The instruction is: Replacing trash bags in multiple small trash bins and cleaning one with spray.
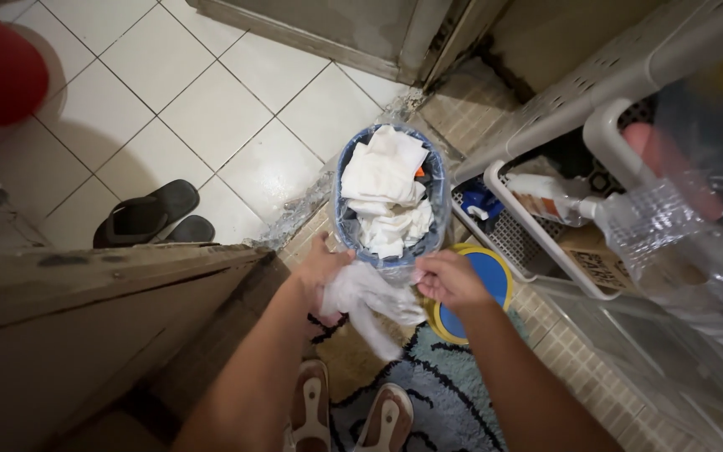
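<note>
White floor tiles point(169, 109) fill the far left, with dark slippers point(148, 216) lying on them. Just beyond both hands stands a small blue bin point(437, 197) heaped with crumpled white tissue point(387, 188). Its clear plastic liner point(370, 297) hangs toward the near side, where the left hand point(321, 269) and the right hand point(449, 280) each pinch a bunched edge of it, fingers closed. A white plastic rack point(546, 251) stands to the right.
</note>
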